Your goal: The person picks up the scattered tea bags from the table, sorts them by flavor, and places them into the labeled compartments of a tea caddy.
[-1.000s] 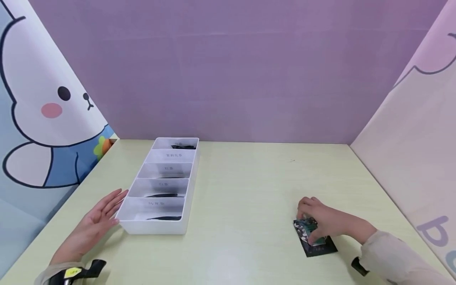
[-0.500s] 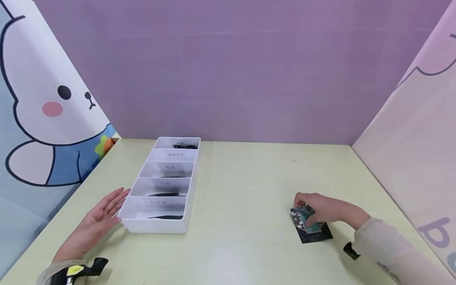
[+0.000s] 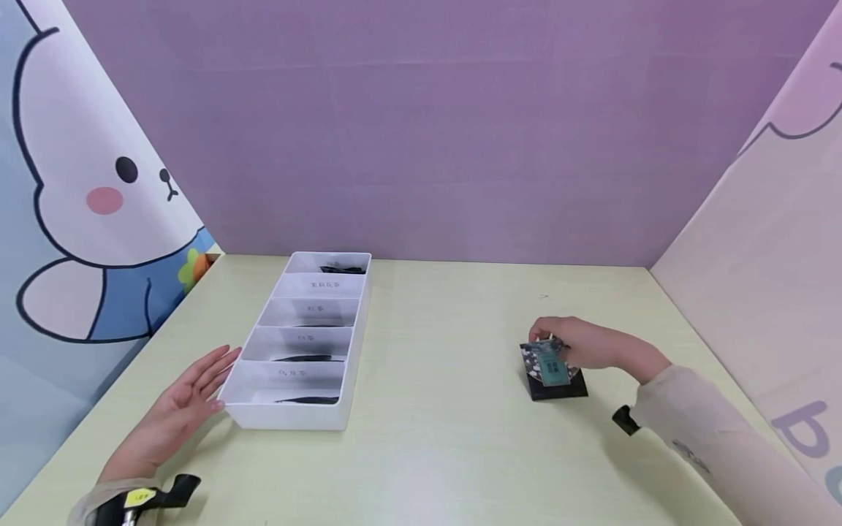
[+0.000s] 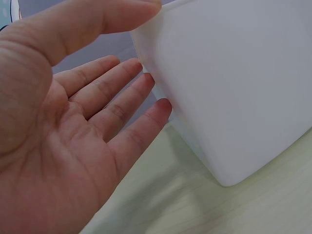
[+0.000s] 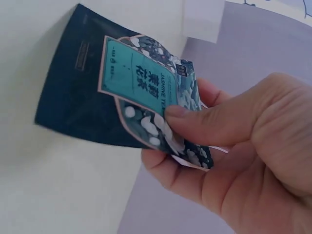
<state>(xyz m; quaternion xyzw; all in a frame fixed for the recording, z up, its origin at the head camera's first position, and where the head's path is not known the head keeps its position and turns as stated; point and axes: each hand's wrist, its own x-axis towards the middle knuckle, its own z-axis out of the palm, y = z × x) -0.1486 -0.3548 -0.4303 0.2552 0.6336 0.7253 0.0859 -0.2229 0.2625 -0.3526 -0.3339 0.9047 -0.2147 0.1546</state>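
Observation:
My right hand (image 3: pixel 592 345) pinches a dark jasmine tea sachet (image 3: pixel 552 369) between thumb and fingers, on the right side of the table. In the right wrist view the tea sachet (image 5: pixel 73 87) shows a teal label reading "JASMINE TE…" and white flowers; the thumb lies on its printed face. At the left, my left hand (image 3: pixel 174 416) has its fingers extended, their tips touching the near left side of a white divided box (image 3: pixel 289 418). The left wrist view shows the fingertips against the wall of the box (image 4: pixel 234 87), with the palm turned up.
The box has a row of labelled compartments; dark packets (image 3: pixel 342 269) show in the farthest one, and thin dark edges show in several others. A purple backdrop (image 3: pixel 460 146) closes the table's far edge, with printed panels (image 3: pixel 99 241) at both sides.
My right hand has lifted the tea sachet off the table and carried it away from me and slightly left, tilting it more upright. The left hand stays against the box.

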